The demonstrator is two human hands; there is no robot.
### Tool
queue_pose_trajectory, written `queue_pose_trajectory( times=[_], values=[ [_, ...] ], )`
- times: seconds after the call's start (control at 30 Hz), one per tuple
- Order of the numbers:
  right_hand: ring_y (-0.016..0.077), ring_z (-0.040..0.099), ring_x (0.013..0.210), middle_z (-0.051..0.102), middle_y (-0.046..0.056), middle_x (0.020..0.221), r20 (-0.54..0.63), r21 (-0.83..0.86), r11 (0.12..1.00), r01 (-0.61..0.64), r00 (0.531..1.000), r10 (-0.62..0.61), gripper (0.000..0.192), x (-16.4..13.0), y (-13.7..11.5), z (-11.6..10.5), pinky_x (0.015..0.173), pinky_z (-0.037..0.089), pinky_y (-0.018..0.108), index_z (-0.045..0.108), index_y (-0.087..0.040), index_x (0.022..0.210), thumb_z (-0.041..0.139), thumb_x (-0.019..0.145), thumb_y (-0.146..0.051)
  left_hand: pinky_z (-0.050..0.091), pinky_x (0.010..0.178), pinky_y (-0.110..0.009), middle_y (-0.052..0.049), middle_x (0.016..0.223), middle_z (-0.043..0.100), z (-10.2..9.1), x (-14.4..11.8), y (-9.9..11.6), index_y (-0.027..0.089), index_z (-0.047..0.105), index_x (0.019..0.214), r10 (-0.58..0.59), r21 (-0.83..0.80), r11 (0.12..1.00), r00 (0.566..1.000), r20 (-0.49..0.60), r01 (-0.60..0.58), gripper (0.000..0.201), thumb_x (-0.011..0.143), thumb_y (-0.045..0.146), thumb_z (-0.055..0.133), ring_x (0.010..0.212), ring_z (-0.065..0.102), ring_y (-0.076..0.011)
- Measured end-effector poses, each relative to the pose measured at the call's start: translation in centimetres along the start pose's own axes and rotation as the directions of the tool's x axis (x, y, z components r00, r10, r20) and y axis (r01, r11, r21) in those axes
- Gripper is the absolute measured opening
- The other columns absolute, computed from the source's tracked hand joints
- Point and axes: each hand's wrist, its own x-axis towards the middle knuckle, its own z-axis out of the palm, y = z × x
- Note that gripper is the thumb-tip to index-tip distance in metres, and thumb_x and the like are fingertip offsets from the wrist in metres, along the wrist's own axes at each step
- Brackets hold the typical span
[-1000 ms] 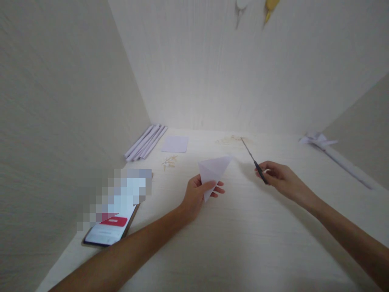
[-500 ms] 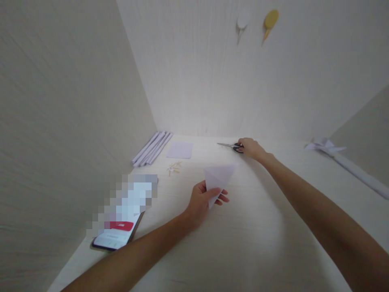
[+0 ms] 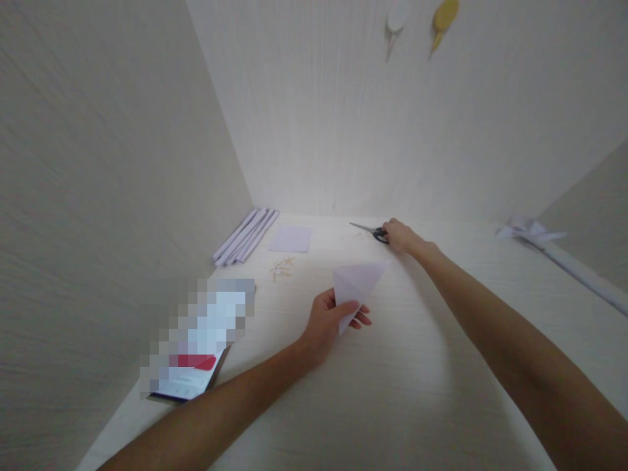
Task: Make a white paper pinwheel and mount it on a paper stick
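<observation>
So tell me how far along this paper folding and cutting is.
Done: the paper is already folded into a triangle, and rolled paper tubes lie by the left wall. In hand: the left hand holds the triangle up, while the right hand rests on the scissors lying on the table. Left: the flat sheet looks untouched.

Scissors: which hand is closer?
Right. The right hand rests on the handles of the scissors at the back of the table; the left hand is nearer the camera, gripping folded paper.
</observation>
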Motion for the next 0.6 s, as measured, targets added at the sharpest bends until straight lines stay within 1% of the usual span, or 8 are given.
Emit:
queue_pose_trajectory(
  times=[0.2, 0.23, 0.27, 0.3, 0.37, 0.47, 0.53, 0.6],
  values=[
    [0.0225, 0.052, 0.091, 0.05, 0.017, 0.11, -0.161, 0.097, 0.995, 0.003, 0.987, 0.012, 0.028, -2.2, -1.3, -3.0, 0.073, 0.038, 0.031, 0.05, -0.01, 0.104, 0.04, 0.079, -0.011, 0.04, 0.047, -0.022, -0.003, 0.06, 0.062, -0.1, 0.0, 0.0, 0.011, 0.055, 0.065, 0.006, 0.016, 1.0, 1.0, -0.009, -0.006, 0.013, 0.059, 0.021, 0.062, 0.049, 0.057, -0.0111],
    [0.0204, 0.052, 0.09, 0.053, 0.015, 0.107, -0.211, 0.144, 0.99, 0.007, 0.977, 0.024, 0.028, -3.1, -1.9, -3.6, 0.074, 0.038, 0.03, 0.05, -0.011, 0.103, 0.039, 0.078, -0.01, 0.04, 0.047, -0.022, -0.003, 0.06, 0.062, -0.1, 0.0, 0.0, 0.011, 0.056, 0.065, 0.01, 0.019, 1.0, 1.0, -0.011, -0.01, 0.014, 0.059, 0.022, 0.062, 0.049, 0.057, -0.0111],
    [0.0176, 0.054, 0.08, 0.056, 0.013, 0.097, -0.294, 0.352, 0.936, 0.025, 0.952, 0.085, 0.024, -4.3, -2.6, -4.1, 0.07, 0.039, 0.029, 0.052, -0.012, 0.098, 0.041, 0.077, -0.01, 0.04, 0.047, -0.022, -0.003, 0.06, 0.062, -0.1, 0.0, 0.0, 0.011, 0.056, 0.065, 0.013, 0.026, 1.0, 1.0, -0.01, -0.013, 0.014, 0.059, 0.022, 0.062, 0.049, 0.057, -0.011],
    [0.0137, 0.054, 0.068, 0.058, 0.009, 0.089, -0.329, 0.586, 0.809, 0.047, 0.926, 0.185, 0.021, -5.7, -3.5, -4.4, 0.063, 0.04, 0.027, 0.052, -0.014, 0.095, 0.043, 0.076, -0.013, 0.04, 0.048, -0.022, -0.003, 0.061, 0.062, 0.0, 0.0, 0.0, 0.011, 0.056, 0.065, 0.014, 0.034, 0.999, 1.0, -0.005, -0.014, 0.014, 0.059, 0.022, 0.063, 0.05, 0.057, -0.011],
    [0.0074, 0.047, 0.05, 0.055, 0.001, 0.072, -0.214, 0.929, 0.363, 0.07, 0.903, 0.373, 0.011, -8.9, -5.2, -4.3, 0.049, 0.037, 0.022, 0.053, -0.018, 0.084, 0.046, 0.076, -0.021, 0.04, 0.047, -0.021, -0.003, 0.061, 0.062, 0.0, -0.1, 0.0, 0.011, 0.056, 0.065, 0.021, 0.047, 0.999, 1.0, -0.004, -0.021, 0.015, 0.06, 0.023, 0.063, 0.05, 0.057, -0.0109],
    [0.0037, 0.044, 0.045, 0.054, -0.003, 0.066, 0.067, 0.975, -0.223, 0.018, 0.928, 0.366, 0.014, -13.8, -7.5, -2.7, 0.043, 0.036, 0.017, 0.054, -0.018, 0.072, 0.061, 0.067, -0.029, 0.04, 0.047, -0.021, -0.003, 0.063, 0.063, 0.0, -0.2, -0.1, 0.01, 0.056, 0.067, 0.038, 0.059, 0.998, 0.999, 0.003, -0.038, 0.017, 0.062, 0.025, 0.063, 0.05, 0.057, -0.0104],
    [0.0041, 0.049, 0.05, 0.059, -0.001, 0.072, 0.177, 0.901, -0.433, -0.031, 0.937, 0.301, 0.018, -16.2, -8.5, -1.3, 0.047, 0.041, 0.017, 0.057, -0.018, 0.074, 0.066, 0.063, -0.029, 0.04, 0.048, -0.02, -0.004, 0.066, 0.064, -0.1, -0.2, -0.1, 0.01, 0.056, 0.069, 0.057, 0.081, 0.995, 0.998, 0.015, -0.058, 0.018, 0.064, 0.026, 0.062, 0.051, 0.057, -0.0103],
    [0.005, 0.052, 0.055, 0.062, 0.001, 0.084, 0.187, 0.857, -0.513, -0.043, 0.954, 0.234, 0.019, -17.5, -9.0, -0.2, 0.052, 0.045, 0.017, 0.059, -0.019, 0.079, 0.065, 0.065, -0.03, 0.041, 0.048, -0.02, -0.005, 0.07, 0.064, 0.0, -0.3, -0.2, 0.01, 0.056, 0.072, 0.074, 0.127, 0.989, 0.997, 0.037, -0.079, 0.02, 0.066, 0.029, 0.06, 0.052, 0.058, -0.0105]
  ],
)
